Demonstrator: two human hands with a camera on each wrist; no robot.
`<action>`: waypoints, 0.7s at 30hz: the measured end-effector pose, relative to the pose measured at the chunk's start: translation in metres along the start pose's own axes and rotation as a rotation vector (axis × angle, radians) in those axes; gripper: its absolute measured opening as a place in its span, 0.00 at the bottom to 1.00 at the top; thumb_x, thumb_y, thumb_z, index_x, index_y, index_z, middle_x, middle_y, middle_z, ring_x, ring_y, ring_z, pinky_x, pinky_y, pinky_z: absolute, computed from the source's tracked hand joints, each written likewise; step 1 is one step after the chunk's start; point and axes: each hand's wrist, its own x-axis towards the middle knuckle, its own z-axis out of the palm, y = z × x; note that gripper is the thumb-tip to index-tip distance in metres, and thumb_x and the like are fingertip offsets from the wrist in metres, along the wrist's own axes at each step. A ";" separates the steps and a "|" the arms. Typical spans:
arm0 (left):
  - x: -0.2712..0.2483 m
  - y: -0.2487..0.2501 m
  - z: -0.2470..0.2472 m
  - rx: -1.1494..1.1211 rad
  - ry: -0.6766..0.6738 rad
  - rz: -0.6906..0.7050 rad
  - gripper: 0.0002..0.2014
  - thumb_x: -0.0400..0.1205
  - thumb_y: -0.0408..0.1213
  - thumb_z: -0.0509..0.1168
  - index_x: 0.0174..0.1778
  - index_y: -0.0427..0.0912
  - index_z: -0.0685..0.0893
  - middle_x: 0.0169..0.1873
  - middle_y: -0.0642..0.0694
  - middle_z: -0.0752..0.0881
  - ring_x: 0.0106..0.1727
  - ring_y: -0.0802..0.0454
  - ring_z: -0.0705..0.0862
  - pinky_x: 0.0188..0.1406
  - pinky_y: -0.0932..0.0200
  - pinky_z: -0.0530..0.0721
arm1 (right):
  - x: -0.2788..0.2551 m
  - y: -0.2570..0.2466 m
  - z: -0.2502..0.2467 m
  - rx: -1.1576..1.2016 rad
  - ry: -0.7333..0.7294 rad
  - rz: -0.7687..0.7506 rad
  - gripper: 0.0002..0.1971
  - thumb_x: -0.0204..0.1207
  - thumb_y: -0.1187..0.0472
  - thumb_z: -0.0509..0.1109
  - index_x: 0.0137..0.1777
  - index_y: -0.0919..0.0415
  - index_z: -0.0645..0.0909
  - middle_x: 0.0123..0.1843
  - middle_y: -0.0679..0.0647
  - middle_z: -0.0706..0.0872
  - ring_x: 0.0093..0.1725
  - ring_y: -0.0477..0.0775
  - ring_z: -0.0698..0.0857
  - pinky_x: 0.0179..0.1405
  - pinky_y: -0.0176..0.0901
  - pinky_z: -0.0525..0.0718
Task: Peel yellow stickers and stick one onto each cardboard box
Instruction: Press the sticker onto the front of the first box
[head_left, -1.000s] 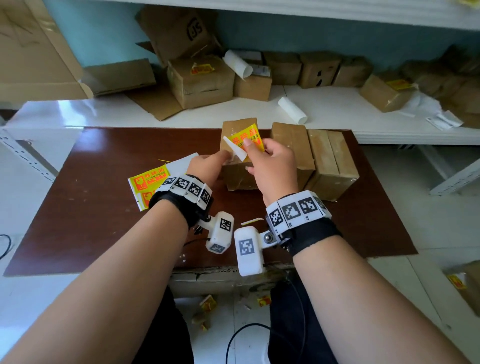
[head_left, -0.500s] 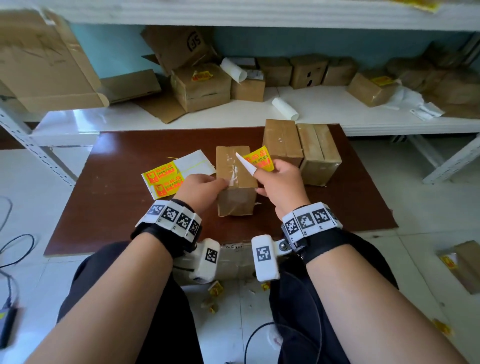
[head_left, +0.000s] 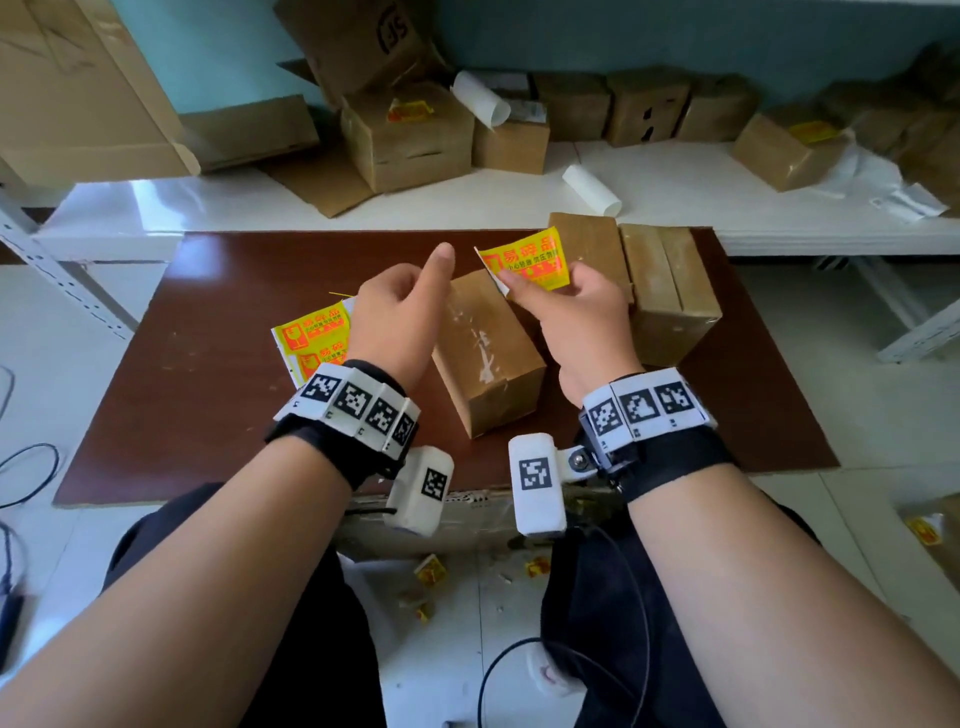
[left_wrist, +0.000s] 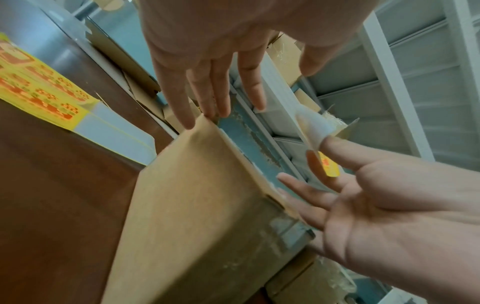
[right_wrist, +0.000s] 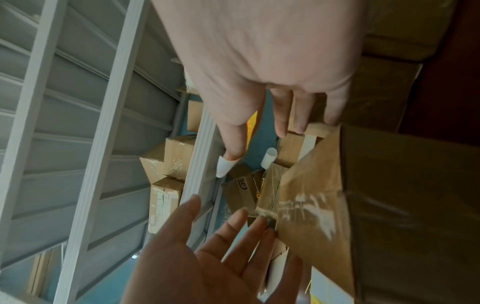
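My right hand (head_left: 524, 288) pinches a peeled yellow sticker (head_left: 525, 264) by its lower left corner, held in the air just past the far end of the middle cardboard box (head_left: 488, 353). In the right wrist view only a thin yellow strip of the sticker (right_wrist: 252, 123) shows beside the thumb. My left hand (head_left: 410, 291) hovers over the box's left side with straight fingers, thumb up, holding nothing. Its fingertips (left_wrist: 207, 111) reach the box's (left_wrist: 187, 205) far top edge. Two more plain boxes (head_left: 670, 291) stand side by side to the right.
A sheet of yellow stickers (head_left: 311, 338) lies on the brown table (head_left: 208, 389) left of my left hand. Behind the table a white shelf (head_left: 675, 208) carries several cardboard boxes, paper rolls and flattened cardboard. Cables lie on the floor at the left.
My left hand has come off the box's left side and opened, thumb raised. My right hand has lifted the sticker forward, from beside the box to past its far end.
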 end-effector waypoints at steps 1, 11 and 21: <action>0.000 0.001 0.001 -0.009 -0.012 -0.007 0.36 0.80 0.71 0.62 0.48 0.34 0.88 0.39 0.41 0.88 0.41 0.46 0.86 0.51 0.44 0.88 | 0.001 0.001 0.004 0.008 -0.012 0.026 0.12 0.74 0.50 0.89 0.52 0.54 0.94 0.47 0.48 0.98 0.50 0.49 0.97 0.59 0.56 0.94; 0.010 -0.006 0.010 -0.050 -0.166 0.031 0.21 0.86 0.58 0.71 0.39 0.45 0.93 0.43 0.56 0.92 0.48 0.63 0.90 0.54 0.50 0.89 | -0.001 0.016 0.024 0.080 0.100 0.043 0.17 0.63 0.56 0.96 0.45 0.57 0.93 0.41 0.50 0.97 0.47 0.58 0.98 0.56 0.66 0.96; 0.006 -0.015 0.018 0.017 -0.073 0.094 0.17 0.83 0.48 0.76 0.33 0.40 0.91 0.39 0.50 0.93 0.43 0.57 0.90 0.45 0.53 0.86 | 0.001 0.020 0.027 0.017 0.117 -0.019 0.10 0.75 0.50 0.88 0.46 0.54 0.94 0.43 0.50 0.97 0.49 0.57 0.96 0.57 0.68 0.95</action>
